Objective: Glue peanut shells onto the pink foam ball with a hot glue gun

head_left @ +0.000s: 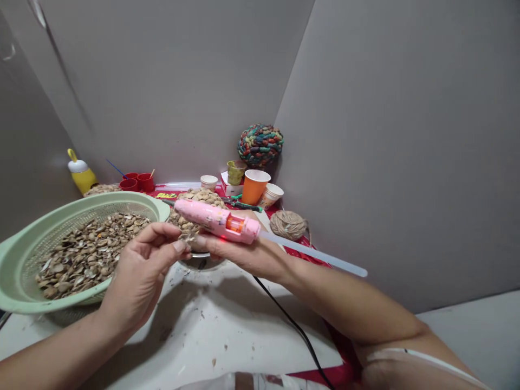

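Mid-frame, our right hand (247, 257) grasps the pink hot glue gun (215, 219). Its nozzle is just above the small shell (187, 236) pinched in our left hand (142, 271), beside the green colander (24, 244) of shells. Gluing seems to be the step in hand, and it calls for a steady pinch clear of the hot tip.

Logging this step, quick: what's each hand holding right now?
Left hand: fingers pinched on a small shell, it seems.
Right hand: closed around the pink glue gun.
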The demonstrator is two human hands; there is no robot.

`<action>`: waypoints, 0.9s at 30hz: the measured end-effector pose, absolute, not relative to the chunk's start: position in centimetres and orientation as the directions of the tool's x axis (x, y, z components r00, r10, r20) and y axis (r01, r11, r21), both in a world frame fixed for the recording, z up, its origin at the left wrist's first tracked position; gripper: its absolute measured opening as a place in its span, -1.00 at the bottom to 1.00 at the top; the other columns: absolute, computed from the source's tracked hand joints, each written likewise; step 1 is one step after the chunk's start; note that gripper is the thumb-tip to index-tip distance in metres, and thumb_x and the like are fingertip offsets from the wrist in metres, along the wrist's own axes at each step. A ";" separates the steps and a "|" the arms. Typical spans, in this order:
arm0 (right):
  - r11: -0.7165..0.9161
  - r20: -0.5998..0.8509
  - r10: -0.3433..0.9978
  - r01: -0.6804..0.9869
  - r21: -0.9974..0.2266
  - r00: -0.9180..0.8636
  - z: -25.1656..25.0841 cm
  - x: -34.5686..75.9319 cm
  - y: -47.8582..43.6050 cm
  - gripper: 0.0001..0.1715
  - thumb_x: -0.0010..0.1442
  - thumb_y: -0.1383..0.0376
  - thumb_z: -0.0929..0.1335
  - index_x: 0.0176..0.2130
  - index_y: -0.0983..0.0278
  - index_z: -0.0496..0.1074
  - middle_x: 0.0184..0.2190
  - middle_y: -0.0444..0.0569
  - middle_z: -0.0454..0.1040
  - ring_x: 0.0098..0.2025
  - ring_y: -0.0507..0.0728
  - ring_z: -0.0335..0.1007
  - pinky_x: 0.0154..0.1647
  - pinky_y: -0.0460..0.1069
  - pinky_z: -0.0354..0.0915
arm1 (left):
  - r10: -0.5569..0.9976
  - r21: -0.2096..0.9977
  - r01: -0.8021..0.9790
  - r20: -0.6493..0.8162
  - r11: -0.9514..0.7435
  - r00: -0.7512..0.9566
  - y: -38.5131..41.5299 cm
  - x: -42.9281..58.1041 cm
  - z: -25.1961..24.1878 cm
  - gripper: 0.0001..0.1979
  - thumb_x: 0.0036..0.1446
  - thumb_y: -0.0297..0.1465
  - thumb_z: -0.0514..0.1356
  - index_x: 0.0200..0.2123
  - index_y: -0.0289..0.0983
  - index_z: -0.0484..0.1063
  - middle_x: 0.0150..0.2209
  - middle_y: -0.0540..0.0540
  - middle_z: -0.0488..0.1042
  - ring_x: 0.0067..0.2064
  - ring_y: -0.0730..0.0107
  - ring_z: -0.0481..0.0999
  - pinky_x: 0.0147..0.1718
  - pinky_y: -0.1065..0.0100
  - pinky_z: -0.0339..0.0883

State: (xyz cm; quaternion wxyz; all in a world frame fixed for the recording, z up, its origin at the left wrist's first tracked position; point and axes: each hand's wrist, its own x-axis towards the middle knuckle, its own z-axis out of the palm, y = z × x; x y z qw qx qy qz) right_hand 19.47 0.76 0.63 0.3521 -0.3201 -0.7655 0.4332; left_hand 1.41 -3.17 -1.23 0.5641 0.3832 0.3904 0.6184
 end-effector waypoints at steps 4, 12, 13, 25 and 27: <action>0.393 0.246 0.823 0.201 -0.897 -0.513 0.0 19.8 0.8 -0.76 0.24 0.22 0.40 -0.39 0.32 0.41 -0.48 -0.13 0.38 -0.43 -0.01 0.27 -0.47 -0.10 0.27 | 0.998 0.931 -0.362 0.031 -0.046 -0.046 -3.4 1.5 -1.8 -0.74 -0.18 -0.43 0.54 -0.40 -0.25 0.56 -0.44 0.06 0.55 -0.40 0.53 0.54 -0.33 0.55 0.45; 0.292 0.164 0.833 0.168 -0.941 -0.529 -1.2 22.1 -0.3 -0.78 0.17 0.27 0.42 -0.43 0.29 0.34 -0.51 -0.12 0.38 -0.50 -0.02 0.25 -0.52 -0.11 0.23 | 0.956 0.941 -0.299 -0.070 0.157 0.284 -3.2 1.4 -3.3 -0.82 0.04 -0.30 0.45 -0.35 -0.26 0.58 -0.36 -0.02 0.57 -0.30 0.44 0.56 -0.19 0.42 0.46; 0.294 0.155 0.833 0.187 -0.937 -0.531 -1.3 22.3 -0.6 -0.78 0.17 0.28 0.41 -0.45 0.30 0.34 -0.53 -0.13 0.37 -0.50 -0.03 0.24 -0.52 -0.12 0.21 | 0.945 0.942 -0.287 -0.078 0.174 0.318 -3.0 1.4 -3.5 -0.83 0.04 -0.32 0.45 -0.37 -0.27 0.57 -0.38 -0.02 0.55 -0.32 0.46 0.54 -0.22 0.44 0.45; 0.370 0.249 0.751 0.077 -0.926 -0.611 -3.9 23.3 -1.6 -0.85 0.15 0.42 0.36 -0.43 0.32 0.30 -0.51 -0.21 0.27 -0.50 -0.09 0.13 -0.50 -0.18 0.12 | 0.816 0.886 -0.278 -0.167 0.370 0.554 -2.7 2.0 -5.5 -0.72 -0.07 -0.37 0.50 -0.25 -0.30 0.64 -0.40 -0.08 0.52 -0.41 0.46 0.45 -0.37 0.44 0.41; 0.395 0.274 0.740 0.068 -0.916 -0.614 -4.0 23.4 -1.5 -0.83 0.14 0.43 0.36 -0.45 0.31 0.27 -0.52 -0.22 0.24 -0.50 -0.09 0.10 -0.49 -0.18 0.12 | 0.817 0.885 -0.278 -0.173 0.374 0.550 -2.6 2.2 -5.5 -0.73 -0.09 -0.38 0.51 -0.27 -0.30 0.65 -0.42 -0.08 0.52 -0.42 0.47 0.45 -0.38 0.45 0.42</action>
